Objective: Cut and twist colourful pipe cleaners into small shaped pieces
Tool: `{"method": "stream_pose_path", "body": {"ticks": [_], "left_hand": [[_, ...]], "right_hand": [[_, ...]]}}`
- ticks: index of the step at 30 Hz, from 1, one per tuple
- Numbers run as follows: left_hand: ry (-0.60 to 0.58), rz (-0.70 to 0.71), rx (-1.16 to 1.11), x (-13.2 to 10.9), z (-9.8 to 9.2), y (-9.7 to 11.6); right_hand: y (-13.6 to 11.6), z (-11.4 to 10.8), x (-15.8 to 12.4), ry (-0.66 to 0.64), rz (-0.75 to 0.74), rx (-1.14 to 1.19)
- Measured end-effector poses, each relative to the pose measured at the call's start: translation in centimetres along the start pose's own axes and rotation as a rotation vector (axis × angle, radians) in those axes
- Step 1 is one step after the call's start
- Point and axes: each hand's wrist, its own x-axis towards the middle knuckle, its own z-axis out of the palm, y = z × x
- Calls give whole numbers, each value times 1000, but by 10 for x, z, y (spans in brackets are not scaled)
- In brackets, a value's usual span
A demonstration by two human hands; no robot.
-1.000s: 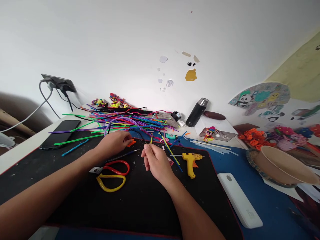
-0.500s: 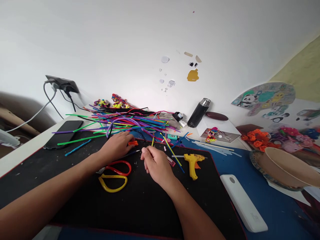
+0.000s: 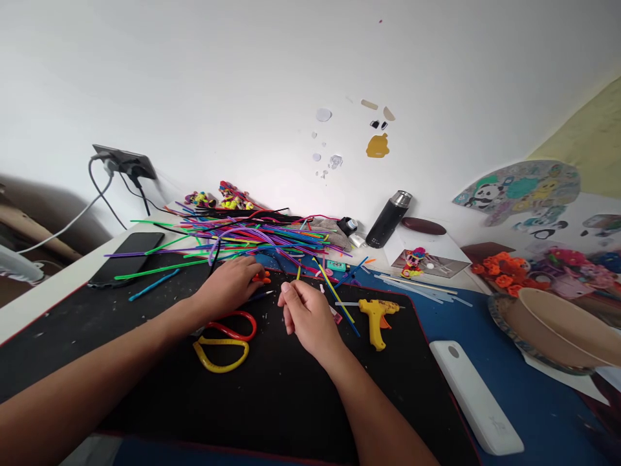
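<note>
My left hand (image 3: 233,282) rests over the black mat with its fingers bent and closed round a small orange piece (image 3: 262,277), which shows at the fingertips. What kind of piece it is stays unclear. My right hand (image 3: 309,317) is closed, thumb pressed against the curled fingers; anything inside is hidden. Between the hands lies a thin dark pen-like tool (image 3: 262,296) with a light tip. Just below my left hand are scissors (image 3: 221,355) with one red and one yellow handle. A yellow glue gun (image 3: 376,318) lies to the right of my right hand.
A pile of colourful pipe cleaners (image 3: 262,236) spreads along the back. A phone (image 3: 127,259) lies at left, a black flask (image 3: 388,220) leans back at the wall. On the right are a white power bank (image 3: 478,396), glue sticks (image 3: 412,287) and a beige bowl (image 3: 567,323).
My right hand has shifted slightly right and down, a little farther from my left hand. The left hand keeps its place by the orange piece. The whole view has shifted slightly.
</note>
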Motion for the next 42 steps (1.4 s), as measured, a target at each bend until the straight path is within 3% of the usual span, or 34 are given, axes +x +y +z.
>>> {"method": "stream_pose_path", "body": {"ticks": [13,28,31,37,42], "left_hand": [[-26,-9,-42,-1,6,-6],[63,179,34,-1,16,-3],[95,146,18,-2,16,-2],[22,57,7,-1,9,2],[42,26,-14,-1,4,-1]], "right_hand": [[1,1,1,-3,0,8],[-4,3,-2,-28,-7,-90],[-4,2,-2,-29,-14,-126],[-2,3,-4,-38,-35,-202],[-2,3,-4,-49,-32,-241]]}}
